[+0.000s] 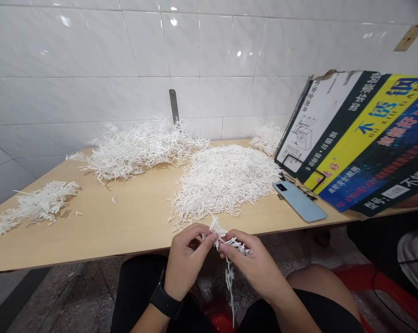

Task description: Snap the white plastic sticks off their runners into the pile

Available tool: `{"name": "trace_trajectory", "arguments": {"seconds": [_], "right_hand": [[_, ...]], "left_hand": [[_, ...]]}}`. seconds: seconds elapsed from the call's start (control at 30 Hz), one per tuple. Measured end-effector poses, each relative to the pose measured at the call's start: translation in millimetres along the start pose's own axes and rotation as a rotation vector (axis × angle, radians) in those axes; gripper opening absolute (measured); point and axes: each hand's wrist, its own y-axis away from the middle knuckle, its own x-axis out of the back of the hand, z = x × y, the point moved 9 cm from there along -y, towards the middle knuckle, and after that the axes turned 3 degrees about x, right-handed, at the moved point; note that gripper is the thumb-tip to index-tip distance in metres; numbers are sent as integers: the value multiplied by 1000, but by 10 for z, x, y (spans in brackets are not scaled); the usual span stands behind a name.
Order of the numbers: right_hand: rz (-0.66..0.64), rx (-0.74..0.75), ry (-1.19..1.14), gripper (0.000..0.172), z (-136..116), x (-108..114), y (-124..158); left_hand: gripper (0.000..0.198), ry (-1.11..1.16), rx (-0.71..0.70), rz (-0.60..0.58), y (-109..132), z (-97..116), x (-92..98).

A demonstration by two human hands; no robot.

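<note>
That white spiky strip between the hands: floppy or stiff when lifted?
Probably floppy: the white spiky strip droops slack below the left hand and right hand. It is likely light, since fingertips alone seem to hold it. Its spikes may snag neighbours, judging by the tangled heap.

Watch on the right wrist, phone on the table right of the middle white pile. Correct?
No: the watch is on the wrist of the left hand, not the right, as the head view shows. The phone does lie right of the pile.
</note>
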Motion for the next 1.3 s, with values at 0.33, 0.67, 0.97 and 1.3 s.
{"name": "trace_trajectory", "arguments": {"seconds": [0.33, 0.67, 0.97, 1.3], "right_hand": [[-15, -55, -443, 26, 190, -123, -3], [-90, 131, 267, 21, -69, -34, -44], [-268, 55, 99, 16, -31, -172, 70], [-142, -140, -374, 28, 354, -295, 7]], "left_hand": [[24, 213, -25, -246, 17, -60, -160], [23, 217, -136, -549, 54, 72, -321], [27, 204, -118, -653, 69, 45, -366], [40, 301, -62, -758, 72, 5, -458]]}}
